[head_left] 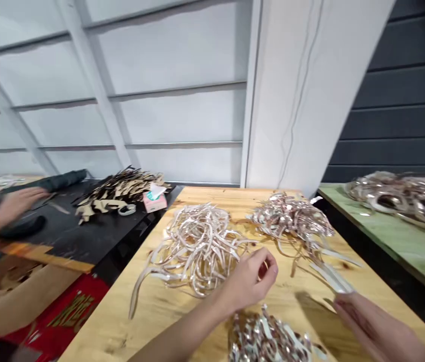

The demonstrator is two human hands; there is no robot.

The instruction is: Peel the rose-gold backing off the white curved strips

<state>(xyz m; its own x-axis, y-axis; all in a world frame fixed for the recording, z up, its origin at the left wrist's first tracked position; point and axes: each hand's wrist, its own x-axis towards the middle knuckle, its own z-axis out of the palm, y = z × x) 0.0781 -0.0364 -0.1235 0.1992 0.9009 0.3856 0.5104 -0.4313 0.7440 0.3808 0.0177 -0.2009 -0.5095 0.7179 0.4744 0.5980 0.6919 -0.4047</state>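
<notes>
My left hand (253, 276) is over the middle of the wooden table (159, 322), its fingers curled with thumb and fingertips together; what it pinches, if anything, is too small to tell. Just behind it lies a loose heap of pale metallic strips (200, 241). At the right, my right hand (366, 322) is closed on flat silvery strips (331, 275), which reach toward a shiny pile of strips (291, 216) at the back right. A third pile, of short curled metallic pieces (268, 337), sits at the near edge below my left hand.
On the black table (84, 241) at left are cut black-and-tan pieces (121, 191), a tape roll (126, 209) and a pink tissue box (155, 201). Another person's hand (19, 201) is there. A green table (393, 241) at right holds shiny strips (404, 196).
</notes>
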